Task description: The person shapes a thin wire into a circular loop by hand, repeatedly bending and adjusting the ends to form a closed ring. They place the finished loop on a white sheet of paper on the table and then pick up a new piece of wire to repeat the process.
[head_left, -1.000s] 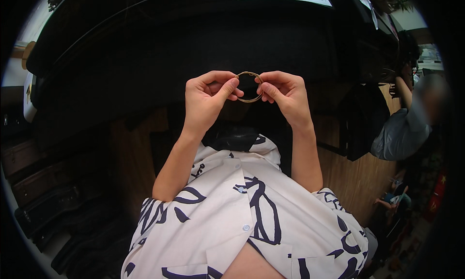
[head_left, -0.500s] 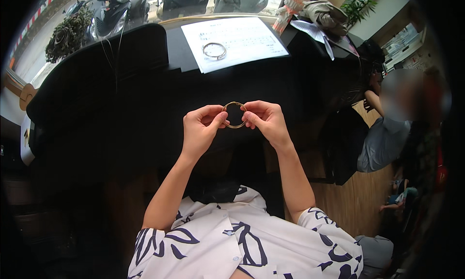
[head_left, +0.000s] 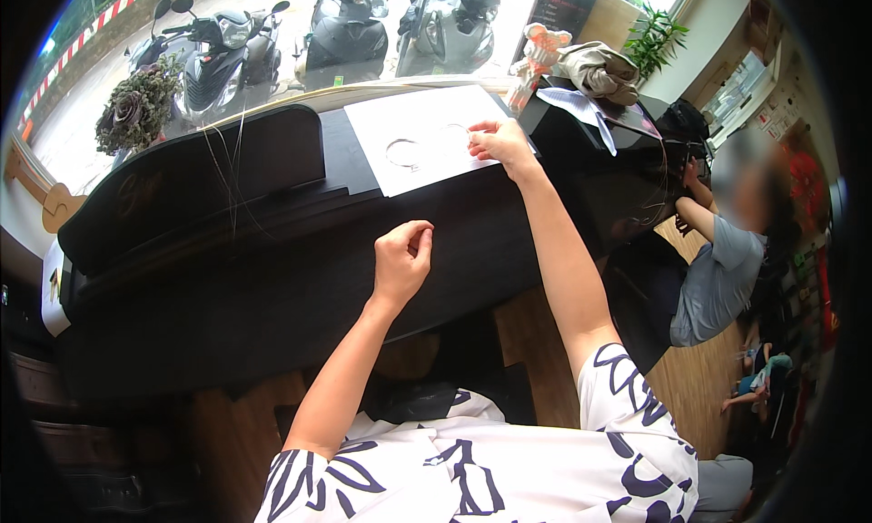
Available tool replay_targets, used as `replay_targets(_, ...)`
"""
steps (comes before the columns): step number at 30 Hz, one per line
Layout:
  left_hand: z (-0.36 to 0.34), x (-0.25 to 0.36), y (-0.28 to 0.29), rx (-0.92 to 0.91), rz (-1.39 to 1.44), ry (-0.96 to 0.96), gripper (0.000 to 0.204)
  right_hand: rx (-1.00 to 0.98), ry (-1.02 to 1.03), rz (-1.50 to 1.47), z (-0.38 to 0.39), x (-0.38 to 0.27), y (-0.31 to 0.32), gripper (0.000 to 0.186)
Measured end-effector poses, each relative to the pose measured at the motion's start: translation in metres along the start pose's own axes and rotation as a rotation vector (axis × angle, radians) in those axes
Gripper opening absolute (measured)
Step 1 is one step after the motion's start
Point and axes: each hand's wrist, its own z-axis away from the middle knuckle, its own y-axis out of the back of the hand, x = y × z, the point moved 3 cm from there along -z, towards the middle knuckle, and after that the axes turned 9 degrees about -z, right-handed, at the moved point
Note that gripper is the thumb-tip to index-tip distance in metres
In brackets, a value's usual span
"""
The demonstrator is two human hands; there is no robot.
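Note:
A thin metal bangle [head_left: 388, 152] lies on the white printed sheet [head_left: 372, 128] at the far side of the black piano-like surface. Over the sheet's right part, my right hand [head_left: 500, 148] pinches a second thin bangle [head_left: 451, 126] by its right edge. That bangle looks faint against the bright paper, and I cannot tell whether it touches the sheet. My left hand [head_left: 402, 260] is held above the dark surface nearer to me, its fingers curled closed with nothing showing in them.
A raised black panel [head_left: 200, 173] stands left of the sheet, with thin strings hanging over it. To the right are an orange-and-white figure [head_left: 536, 64], a beige cloth bundle [head_left: 599, 72] and folded paper [head_left: 581, 114]. A seated person [head_left: 722, 269] is at the right.
My right hand has carried the bangle forward onto or just over the sheet. The left hand has let go of it, drawn back slightly and curled. The view has tilted up.

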Motion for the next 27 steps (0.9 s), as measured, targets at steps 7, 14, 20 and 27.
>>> replay_targets(7, -0.004, 0.005, 0.004, 0.022, -0.008, -0.024, 0.005, 0.075, -0.004, 0.053, -0.011, 0.007, -0.005, 0.021)
replay_targets(14, -0.003, 0.004, 0.006, 0.020, -0.016, -0.029, 0.005, 0.106, 0.143, 0.199, 0.001, -0.009, -0.010, 0.021)
replay_targets(20, -0.004, 0.004, 0.010, 0.021, -0.038, -0.024, 0.005, 0.016, 0.504, 0.523, 0.031, -0.026, -0.042, 0.015)
replay_targets(27, 0.000, 0.009, 0.008, 0.030, -0.085, -0.074, 0.007, 0.123, 0.587, 0.476, 0.033, -0.019, -0.028, 0.012)
